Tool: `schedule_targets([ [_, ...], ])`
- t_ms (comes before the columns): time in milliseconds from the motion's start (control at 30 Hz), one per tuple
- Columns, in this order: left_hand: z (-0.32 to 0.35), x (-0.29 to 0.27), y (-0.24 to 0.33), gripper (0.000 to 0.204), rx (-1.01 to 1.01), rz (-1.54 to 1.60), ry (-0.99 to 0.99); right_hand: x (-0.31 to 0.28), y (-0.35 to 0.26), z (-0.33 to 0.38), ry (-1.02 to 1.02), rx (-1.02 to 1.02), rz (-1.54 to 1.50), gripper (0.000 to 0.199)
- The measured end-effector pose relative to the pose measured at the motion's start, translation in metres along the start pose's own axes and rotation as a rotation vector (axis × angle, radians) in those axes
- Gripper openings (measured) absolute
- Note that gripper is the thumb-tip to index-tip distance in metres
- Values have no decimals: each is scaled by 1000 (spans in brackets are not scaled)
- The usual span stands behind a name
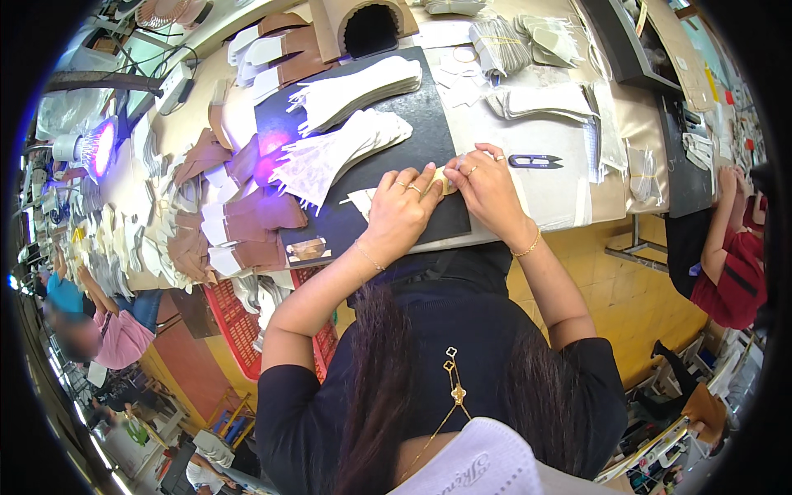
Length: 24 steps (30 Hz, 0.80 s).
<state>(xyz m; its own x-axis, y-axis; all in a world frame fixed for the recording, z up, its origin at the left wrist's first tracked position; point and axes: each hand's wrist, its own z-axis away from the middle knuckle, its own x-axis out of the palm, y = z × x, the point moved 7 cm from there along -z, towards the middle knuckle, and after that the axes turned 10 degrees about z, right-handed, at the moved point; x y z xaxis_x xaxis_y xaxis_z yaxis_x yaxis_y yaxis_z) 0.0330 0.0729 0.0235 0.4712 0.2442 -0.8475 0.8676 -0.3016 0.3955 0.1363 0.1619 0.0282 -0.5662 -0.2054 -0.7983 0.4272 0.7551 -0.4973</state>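
Observation:
Both my hands meet at the near right part of a black work board (441, 124). The fingers of my left hand (400, 208) are bent and pressed together at a small pale yellow piece (446, 183). My right hand (493, 196) pinches the same piece from the other side. A white cut piece (360, 200) pokes out from under my left hand, mostly hidden by it. Beyond my left hand lie two fanned stacks of white cut pieces, a nearer stack (338, 153) and a farther stack (363, 89). Dark thread snips (535, 162) lie to the right of my right hand.
Brown and white cut pieces (247, 219) cover the table on the left, near a glowing lamp (97, 150). Bundled grey pieces (502, 48) and stacked pieces (544, 101) lie at the far right. A red crate (235, 326) stands below the table edge. Co-workers sit on both sides.

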Motion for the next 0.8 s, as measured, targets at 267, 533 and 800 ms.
schedule_targets([
  [267,9,3,3,25,-13,46,67,-21,17,-5,206,136,-52,12],
  [533,10,-5,3,31,-109,277,91,-18,24,5,157,237,-132,22],
  [800,3,-76,-13,37,-180,205,210,-16,23,-1,149,226,-185,26],
])
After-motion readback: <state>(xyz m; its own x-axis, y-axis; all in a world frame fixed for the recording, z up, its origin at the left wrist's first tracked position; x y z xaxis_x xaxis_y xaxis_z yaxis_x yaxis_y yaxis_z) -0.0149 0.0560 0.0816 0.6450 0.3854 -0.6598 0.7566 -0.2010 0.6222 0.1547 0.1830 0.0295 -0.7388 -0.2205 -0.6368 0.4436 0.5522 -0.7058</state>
